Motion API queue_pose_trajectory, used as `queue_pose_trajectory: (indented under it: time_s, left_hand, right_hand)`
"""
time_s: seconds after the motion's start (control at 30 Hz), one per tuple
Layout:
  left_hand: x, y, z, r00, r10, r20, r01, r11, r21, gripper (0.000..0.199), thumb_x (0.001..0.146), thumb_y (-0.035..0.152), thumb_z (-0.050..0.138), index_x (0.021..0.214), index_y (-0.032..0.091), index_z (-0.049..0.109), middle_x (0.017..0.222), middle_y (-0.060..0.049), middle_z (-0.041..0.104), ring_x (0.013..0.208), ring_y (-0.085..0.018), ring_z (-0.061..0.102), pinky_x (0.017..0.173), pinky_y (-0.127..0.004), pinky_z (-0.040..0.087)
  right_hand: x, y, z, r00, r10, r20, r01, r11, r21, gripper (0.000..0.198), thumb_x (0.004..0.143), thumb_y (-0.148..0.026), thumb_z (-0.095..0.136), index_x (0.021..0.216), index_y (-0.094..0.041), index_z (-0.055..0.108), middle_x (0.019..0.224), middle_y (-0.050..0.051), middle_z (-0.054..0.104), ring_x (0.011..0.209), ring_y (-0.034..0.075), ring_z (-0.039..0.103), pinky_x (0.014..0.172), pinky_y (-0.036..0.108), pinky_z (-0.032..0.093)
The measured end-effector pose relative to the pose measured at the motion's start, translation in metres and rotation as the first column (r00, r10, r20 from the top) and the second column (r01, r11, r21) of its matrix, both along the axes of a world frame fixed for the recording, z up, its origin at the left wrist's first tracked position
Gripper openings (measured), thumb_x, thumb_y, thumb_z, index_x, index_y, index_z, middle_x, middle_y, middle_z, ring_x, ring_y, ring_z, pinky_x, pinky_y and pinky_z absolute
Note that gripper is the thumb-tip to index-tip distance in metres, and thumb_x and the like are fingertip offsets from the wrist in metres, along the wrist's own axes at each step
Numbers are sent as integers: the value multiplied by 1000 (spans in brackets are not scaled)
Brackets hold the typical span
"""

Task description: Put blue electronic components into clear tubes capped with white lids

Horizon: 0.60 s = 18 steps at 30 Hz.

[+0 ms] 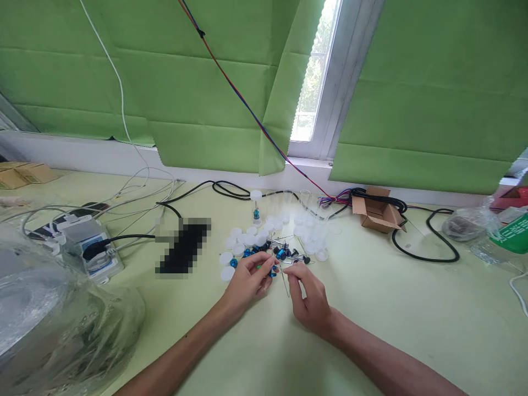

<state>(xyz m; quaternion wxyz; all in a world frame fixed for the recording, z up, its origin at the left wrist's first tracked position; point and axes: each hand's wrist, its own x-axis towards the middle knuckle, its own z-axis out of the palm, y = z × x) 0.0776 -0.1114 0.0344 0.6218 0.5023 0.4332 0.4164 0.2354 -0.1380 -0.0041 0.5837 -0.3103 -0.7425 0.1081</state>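
Note:
My left hand [252,276] is closed in a pinch on a small blue metal part [273,270], partly hidden by the fingers. Close beside it, my right hand [308,294] has its thumb and index finger pressed together at a thin bent metal rod [285,283], which hangs between the two hands. Just beyond the fingertips lies a pile of small blue and black metal parts [295,253] with thin pins. White round caps [249,240] are spread to the left of the pile. Clear plastic tubes [304,206] stand behind it, and one capped tube [256,209] holds a blue part.
A pixelated black object [183,247] lies left of the caps, near a power strip [97,247] with cables. Clear plastic wrapping [61,319] fills the left front. An open cardboard box [377,212] and looped black cable [424,258] are at the right back.

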Motion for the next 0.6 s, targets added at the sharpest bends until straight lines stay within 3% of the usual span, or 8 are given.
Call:
queue_pose_trajectory:
  time_s: [0.6]
  left_hand:
    - [1, -1, 4, 999, 14, -31, -13, 999, 33, 37, 75, 54, 70, 77, 17, 65, 53, 4, 47, 41, -7, 38, 39, -20, 21]
  right_hand:
    - [0, 1, 0, 1000, 7, -7, -7, 999, -31, 23, 95, -7, 39, 107, -19, 54, 83, 5, 60, 73, 16, 56, 66, 28, 48]
